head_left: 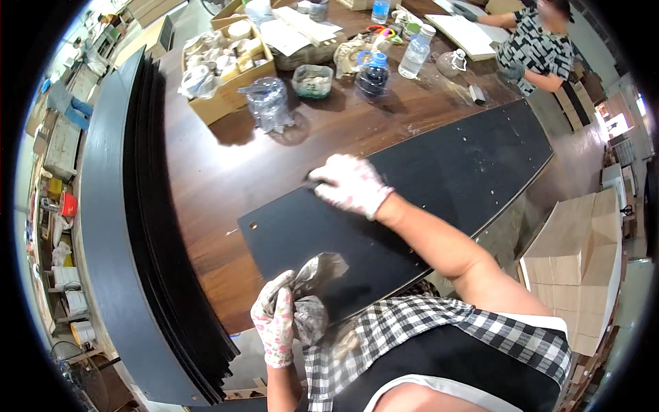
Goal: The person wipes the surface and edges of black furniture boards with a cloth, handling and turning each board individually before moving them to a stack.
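A long black board (439, 172) lies across the brown table, with a small hole near its left end and pale specks along it. My right hand (353, 184), in a white floral glove, is closed at the board's far edge. A small dark piece (312, 180) shows at its fingertips; its kind is too hidden to tell. By the board's near left corner, my left hand (274, 319), gloved the same way, is closed on a crumpled, greyish see-through plastic bag (312, 317). Part of the bag sticks up over the board.
A stack of dark boards (113, 226) stands at the left. Behind are a cardboard box (220, 106) of wrapped items, a plastic-wrapped container (269, 103), a dark-filled bottle (373, 75) and a clear bottle (417, 51). A co-worker (539, 48) stands at far right, near cartons (573, 254).
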The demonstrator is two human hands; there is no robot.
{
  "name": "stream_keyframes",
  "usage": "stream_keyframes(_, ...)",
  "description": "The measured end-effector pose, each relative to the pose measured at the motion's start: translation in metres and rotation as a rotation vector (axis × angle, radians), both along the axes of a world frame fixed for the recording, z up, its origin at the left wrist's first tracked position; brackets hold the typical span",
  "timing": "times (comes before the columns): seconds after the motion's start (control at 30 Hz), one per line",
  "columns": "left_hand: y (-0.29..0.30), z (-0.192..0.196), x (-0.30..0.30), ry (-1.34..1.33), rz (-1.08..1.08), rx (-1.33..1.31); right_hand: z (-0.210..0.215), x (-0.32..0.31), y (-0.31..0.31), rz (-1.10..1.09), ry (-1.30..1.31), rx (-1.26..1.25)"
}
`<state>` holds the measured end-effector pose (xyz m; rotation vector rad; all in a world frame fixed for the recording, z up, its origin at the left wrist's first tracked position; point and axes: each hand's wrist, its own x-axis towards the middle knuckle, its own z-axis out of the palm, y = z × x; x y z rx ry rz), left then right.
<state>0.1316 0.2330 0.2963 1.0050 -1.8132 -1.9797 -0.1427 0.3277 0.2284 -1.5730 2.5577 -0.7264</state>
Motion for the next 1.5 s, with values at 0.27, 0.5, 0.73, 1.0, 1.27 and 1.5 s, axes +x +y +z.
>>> stream_keyframes(0.27, 0.089, -0.020, -0.123, -0.120, -0.107, -0.257, 0.000, -0.129, 0.134, -0.202, 0.135, 0.081)
stream_keyframes(0.5, 0.123, -0.063, -0.157, -0.104, -0.007, -0.551, -0.003, -0.194, 0.208, -0.181, 0.108, 0.179)
stream_keyframes(0.73, 0.131, -0.075, -0.160, -0.138, -0.007, -0.710, -0.010, -0.250, 0.282, -0.446, 0.153, 0.329)
stream_keyframes(1.0, 0.131, -0.069, -0.157, -0.117, -0.085, -0.799, -0.007, -0.083, 0.081, 0.102, -0.026, 0.048)
stream_keyframes(1.27, 0.116, -0.064, -0.146, -0.109, -0.416, -0.828, -0.010, 0.043, -0.118, 0.554, -0.060, 0.071)
stream_keyframes(1.5, 0.117, -0.076, -0.146, 0.001, -0.289, -0.904, -0.010, 0.011, -0.074, 0.493, -0.042, 0.164)
